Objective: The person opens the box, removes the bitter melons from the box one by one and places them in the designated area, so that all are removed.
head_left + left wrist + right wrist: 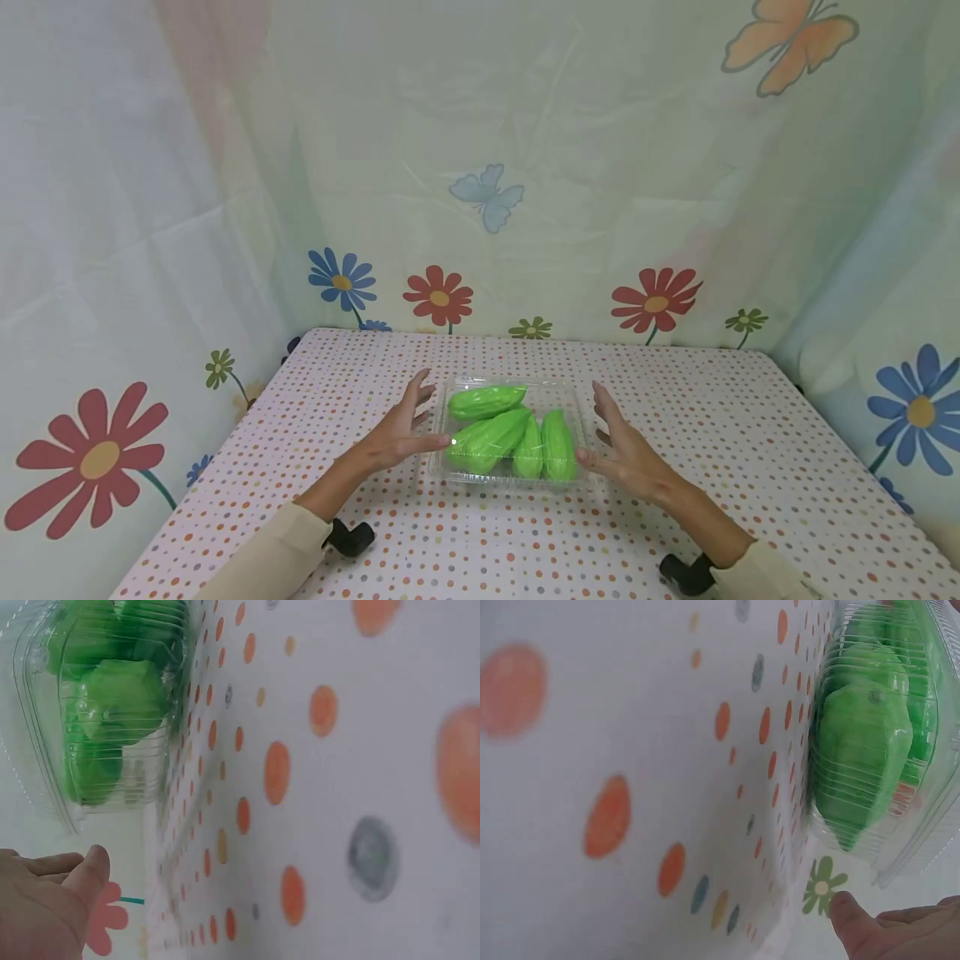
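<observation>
A clear plastic clamshell box [510,433] of green ridged toy gourds [489,439] sits mid-table [750,433], long axis left-right. The left hand [401,429] and right hand [626,450] flank it, fingers released, thumbs touching its near corners.

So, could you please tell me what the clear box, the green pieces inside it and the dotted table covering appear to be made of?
The clear box looks like thin, glossy moulded plastic: it is see-through, with ribbed walls that catch glints. The green pieces seem to be smooth plastic imitation vegetables, uniformly bright and slightly shiny, though real produce cannot be ruled out. The dotted table covering looks like matte printed cloth or vinyl; which one is unclear.
</observation>
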Demonstrator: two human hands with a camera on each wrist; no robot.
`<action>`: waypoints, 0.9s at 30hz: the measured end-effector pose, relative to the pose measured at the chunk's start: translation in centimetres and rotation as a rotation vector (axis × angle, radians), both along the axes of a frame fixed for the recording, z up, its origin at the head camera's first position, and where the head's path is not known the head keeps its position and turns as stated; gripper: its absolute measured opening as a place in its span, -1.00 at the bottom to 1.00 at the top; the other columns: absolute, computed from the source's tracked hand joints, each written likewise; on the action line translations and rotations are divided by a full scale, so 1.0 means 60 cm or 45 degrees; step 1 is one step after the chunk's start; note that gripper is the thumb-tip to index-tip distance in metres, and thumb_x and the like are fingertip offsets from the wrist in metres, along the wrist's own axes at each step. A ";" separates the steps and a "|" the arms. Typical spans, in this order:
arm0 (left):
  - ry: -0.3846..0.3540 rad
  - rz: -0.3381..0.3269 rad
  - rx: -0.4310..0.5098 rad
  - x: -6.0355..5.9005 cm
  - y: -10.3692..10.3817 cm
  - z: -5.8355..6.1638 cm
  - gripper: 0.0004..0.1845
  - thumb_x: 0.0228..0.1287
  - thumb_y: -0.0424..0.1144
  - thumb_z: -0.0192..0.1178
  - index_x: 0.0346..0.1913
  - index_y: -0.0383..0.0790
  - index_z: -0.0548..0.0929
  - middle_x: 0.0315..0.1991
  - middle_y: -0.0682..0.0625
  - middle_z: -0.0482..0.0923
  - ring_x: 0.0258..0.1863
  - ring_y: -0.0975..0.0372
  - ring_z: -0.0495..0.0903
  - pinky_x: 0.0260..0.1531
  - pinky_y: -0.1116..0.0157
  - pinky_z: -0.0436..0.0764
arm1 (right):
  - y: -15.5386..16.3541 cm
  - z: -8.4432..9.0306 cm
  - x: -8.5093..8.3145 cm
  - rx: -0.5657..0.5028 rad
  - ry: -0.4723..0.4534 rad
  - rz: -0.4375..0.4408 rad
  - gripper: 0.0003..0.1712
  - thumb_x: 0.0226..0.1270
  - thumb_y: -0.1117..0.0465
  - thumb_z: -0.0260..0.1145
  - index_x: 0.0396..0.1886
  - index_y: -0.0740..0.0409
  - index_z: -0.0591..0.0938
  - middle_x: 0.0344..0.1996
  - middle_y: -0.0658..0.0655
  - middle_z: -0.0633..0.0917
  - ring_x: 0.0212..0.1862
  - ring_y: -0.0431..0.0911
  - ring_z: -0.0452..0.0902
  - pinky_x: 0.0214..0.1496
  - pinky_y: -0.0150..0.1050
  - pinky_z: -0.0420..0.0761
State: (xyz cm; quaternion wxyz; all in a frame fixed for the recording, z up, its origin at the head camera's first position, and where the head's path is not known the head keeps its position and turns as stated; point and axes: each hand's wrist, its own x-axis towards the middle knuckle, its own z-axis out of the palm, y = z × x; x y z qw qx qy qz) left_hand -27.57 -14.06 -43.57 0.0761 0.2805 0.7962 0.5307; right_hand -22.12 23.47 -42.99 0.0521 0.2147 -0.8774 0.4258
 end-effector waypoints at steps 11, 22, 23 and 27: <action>-0.218 -0.073 0.159 0.002 -0.008 -0.017 0.21 0.24 0.07 0.35 0.63 -0.18 -0.32 0.59 -0.39 -0.09 0.58 -0.19 -0.06 0.54 -0.10 0.14 | 0.008 -0.011 0.002 -0.157 -0.191 0.121 0.10 0.49 0.18 0.23 0.60 0.30 -0.37 0.52 0.65 -0.14 0.48 0.61 -0.17 0.40 0.55 0.11; -0.306 -0.152 0.238 0.006 -0.010 -0.023 0.15 0.26 -0.04 0.37 0.59 -0.36 -0.23 0.58 -0.43 -0.11 0.57 -0.26 -0.08 0.51 -0.14 0.12 | 0.014 -0.014 0.002 -0.251 -0.407 0.159 0.19 0.47 -0.05 0.28 0.61 0.28 -0.36 0.54 0.59 -0.22 0.48 0.61 -0.21 0.37 0.60 0.10; -0.312 -0.153 0.239 0.007 -0.010 -0.023 0.14 0.26 -0.05 0.37 0.59 -0.36 -0.21 0.58 -0.43 -0.11 0.57 -0.26 -0.09 0.51 -0.14 0.13 | 0.014 -0.015 0.001 -0.264 -0.429 0.172 0.19 0.46 -0.06 0.28 0.61 0.27 -0.36 0.54 0.58 -0.24 0.48 0.61 -0.22 0.37 0.60 0.10; -0.327 -0.144 0.231 0.008 -0.007 -0.026 0.11 0.26 -0.08 0.37 0.59 -0.36 -0.18 0.59 -0.42 -0.12 0.56 -0.29 -0.10 0.47 -0.17 0.21 | 0.013 -0.016 0.000 -0.295 -0.488 0.200 0.23 0.43 -0.05 0.31 0.61 0.25 -0.37 0.54 0.59 -0.26 0.48 0.61 -0.23 0.38 0.59 0.11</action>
